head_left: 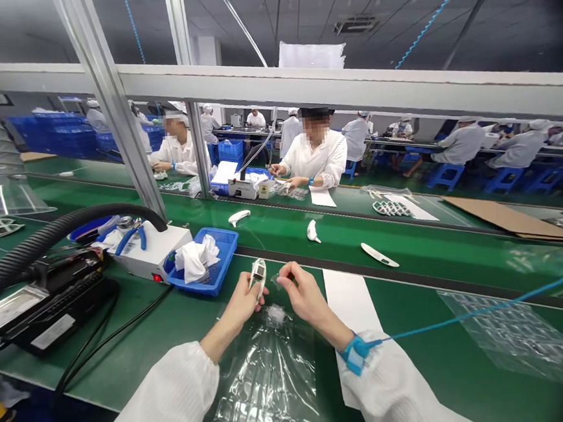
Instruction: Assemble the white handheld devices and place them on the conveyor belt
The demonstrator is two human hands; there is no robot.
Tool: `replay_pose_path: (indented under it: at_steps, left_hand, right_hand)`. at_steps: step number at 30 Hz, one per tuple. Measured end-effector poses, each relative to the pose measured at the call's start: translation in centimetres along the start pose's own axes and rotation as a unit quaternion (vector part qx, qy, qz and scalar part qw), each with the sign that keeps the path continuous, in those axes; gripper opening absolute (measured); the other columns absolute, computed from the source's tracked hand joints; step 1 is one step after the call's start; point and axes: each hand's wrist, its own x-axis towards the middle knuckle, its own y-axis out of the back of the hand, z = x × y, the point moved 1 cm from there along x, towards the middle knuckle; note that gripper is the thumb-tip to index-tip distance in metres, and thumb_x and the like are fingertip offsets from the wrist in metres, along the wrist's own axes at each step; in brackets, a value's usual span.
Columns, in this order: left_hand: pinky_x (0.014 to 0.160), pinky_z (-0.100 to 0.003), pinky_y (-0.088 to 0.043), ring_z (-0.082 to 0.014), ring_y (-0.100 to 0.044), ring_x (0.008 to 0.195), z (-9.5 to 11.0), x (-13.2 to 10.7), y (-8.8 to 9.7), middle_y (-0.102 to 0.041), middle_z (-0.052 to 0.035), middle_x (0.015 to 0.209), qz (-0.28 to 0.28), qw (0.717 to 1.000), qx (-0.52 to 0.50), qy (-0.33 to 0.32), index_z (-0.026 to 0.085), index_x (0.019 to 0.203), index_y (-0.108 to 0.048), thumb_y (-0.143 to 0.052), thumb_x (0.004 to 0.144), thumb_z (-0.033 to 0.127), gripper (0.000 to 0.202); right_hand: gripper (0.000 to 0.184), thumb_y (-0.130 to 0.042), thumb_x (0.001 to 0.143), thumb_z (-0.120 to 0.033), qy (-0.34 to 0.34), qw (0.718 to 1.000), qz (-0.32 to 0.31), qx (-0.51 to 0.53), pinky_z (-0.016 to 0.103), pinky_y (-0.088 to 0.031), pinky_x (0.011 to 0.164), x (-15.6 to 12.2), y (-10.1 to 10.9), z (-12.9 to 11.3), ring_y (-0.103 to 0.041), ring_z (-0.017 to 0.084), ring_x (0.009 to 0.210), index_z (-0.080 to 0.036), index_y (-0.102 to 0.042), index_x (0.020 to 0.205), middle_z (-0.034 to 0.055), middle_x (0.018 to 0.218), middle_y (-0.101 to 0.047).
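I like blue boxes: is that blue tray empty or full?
Not empty: crumpled white tissue sits in the blue plastic tray, poking above its rim.

Factory ceiling point(392, 7), aluminium frame beam point(301, 82), blue stools point(447, 175), blue crates point(56, 134)

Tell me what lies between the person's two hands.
In the head view, a white plastic part held in the left hand, with the right hand just beside it.

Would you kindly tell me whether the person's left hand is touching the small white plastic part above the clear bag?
Touching: the head view shows the left hand gripping the white plastic part, with the part's lower end held in the hand.
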Motion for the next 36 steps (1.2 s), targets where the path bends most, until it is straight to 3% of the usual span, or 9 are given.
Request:
replay_pose_path:
  at_steps: [3, 8, 12, 16, 20, 23, 27, 32, 36]
  left_hand:
    - [0.045, -0.02, -0.035, -0.0102, -0.051, 0.054, 0.1, -0.9, 1.2, -0.06, 0.0013, 0.074, 0.03, 0.999, -0.003, 0.012, 0.022, 0.087, -0.043, -0.058, 0.078, 0.04, 0.025]
    - [0.044, -0.02, -0.032, -0.0095, -0.044, 0.05, 0.7, -2.9, 2.3, -0.053, 0.0035, 0.061, 0.019, 0.999, -0.007, 0.03, 0.019, 0.074, -0.051, -0.065, 0.075, 0.046, 0.03]
    - [0.048, -0.022, -0.038, -0.0108, -0.044, 0.056, 1.4, -5.1, 3.8, -0.054, 0.0029, 0.067, 0.002, 0.998, -0.028, 0.053, 0.02, 0.082, -0.053, -0.065, 0.077, 0.049, 0.032]
    - [0.046, -0.022, -0.034, -0.0103, -0.039, 0.053, 1.5, -7.2, 5.4, -0.053, 0.0043, 0.065, 0.011, 0.992, -0.044, 0.115, 0.023, 0.09, -0.053, -0.067, 0.074, 0.057, 0.04]
    - [0.048, -0.023, -0.035, -0.0113, -0.04, 0.053, 1.6, -8.5, 6.0, -0.052, 0.0051, 0.063, 0.054, 0.988, -0.042, 0.14, 0.021, 0.109, -0.055, -0.071, 0.07, 0.057, 0.056]
    - [0.053, -0.024, -0.038, -0.012, -0.044, 0.058, 1.7, -9.1, 5.9, -0.054, 0.0035, 0.065, 0.049, 0.988, -0.042, 0.143, 0.018, 0.102, -0.059, -0.072, 0.071, 0.053, 0.049]
    - [0.053, -0.022, -0.036, -0.0096, -0.042, 0.057, 1.6, -10.3, 5.6, -0.053, 0.0041, 0.064, 0.06, 0.987, -0.043, 0.141, 0.017, 0.081, -0.059, -0.078, 0.066, 0.049, 0.04]
    - [0.049, -0.022, -0.033, -0.0097, -0.041, 0.053, 0.1, -13.1, 3.8, -0.049, 0.0055, 0.058, 0.074, 0.987, -0.007, 0.141, 0.015, 0.083, -0.062, -0.076, 0.065, 0.053, 0.044]
    - [0.051, -0.023, -0.036, -0.0113, -0.045, 0.053, -2.1, -16.7, 2.0, -0.055, 0.0034, 0.06, 0.039, 0.986, 0.027, 0.16, 0.014, 0.089, -0.067, -0.073, 0.068, 0.046, 0.039]
  right_hand:
    - [0.015, -0.054, 0.081, -0.011, -0.038, 0.996, -0.065, -0.044, 0.024, -0.036, 0.056, -1.1, -1.6, 1.2, -0.048, 0.013, 0.058, -0.02, -0.051, 0.07, -0.0039, 0.064, -0.05]
    - [0.013, -0.068, 0.074, -0.009, -0.086, 0.982, -0.075, -0.153, 0.025, -0.04, 0.068, -1.1, -1.4, 3.8, -0.056, 0.014, 0.074, -0.02, -0.06, 0.075, -0.0001, 0.087, -0.059]
    - [0.004, -0.064, 0.085, -0.018, -0.2, 0.945, 0.031, -0.258, 0.03, -0.044, 0.086, 1.1, 6.3, 7.4, -0.059, 0.018, 0.093, -0.017, -0.065, 0.082, 0.0043, 0.093, -0.063]
    - [0.028, -0.057, 0.093, -0.029, -0.364, 0.839, 0.2, -0.352, 0.048, -0.044, 0.096, 1.1, 15.2, 11.4, -0.054, 0.026, 0.113, -0.015, -0.058, 0.117, 0.01, 0.125, -0.056]
    - [0.032, -0.06, 0.092, -0.032, -0.45, 0.789, 0.221, -0.355, 0.048, -0.049, 0.092, 0.3, 18.4, 14.0, -0.058, 0.025, 0.108, -0.016, -0.057, 0.119, 0.0088, 0.124, -0.058]
    - [0.027, -0.059, 0.093, -0.032, -0.431, 0.818, 0.189, -0.329, 0.043, -0.052, 0.086, 0.6, 18.1, 14.5, -0.062, 0.021, 0.099, -0.016, -0.06, 0.113, 0.0073, 0.115, -0.062]
    - [0.026, -0.051, 0.095, -0.028, -0.318, 0.902, 0.126, -0.262, 0.032, -0.052, 0.073, 1.5, 15.9, 12.1, -0.064, 0.016, 0.073, -0.01, -0.063, 0.109, 0.0053, 0.083, -0.068]
    - [0.021, -0.062, 0.083, -0.032, -0.167, 0.975, -0.047, -0.138, 0.025, -0.047, 0.057, -1.6, 9.2, 3.3, -0.059, 0.014, 0.056, -0.018, -0.075, 0.092, 0.0016, 0.069, -0.069]
    - [0.023, -0.053, 0.092, -0.025, 0.037, 0.963, -0.266, -0.015, 0.025, -0.046, 0.067, -6.9, 3.0, -5.3, -0.063, 0.016, 0.072, -0.023, -0.076, 0.092, 0.0029, 0.079, -0.07]
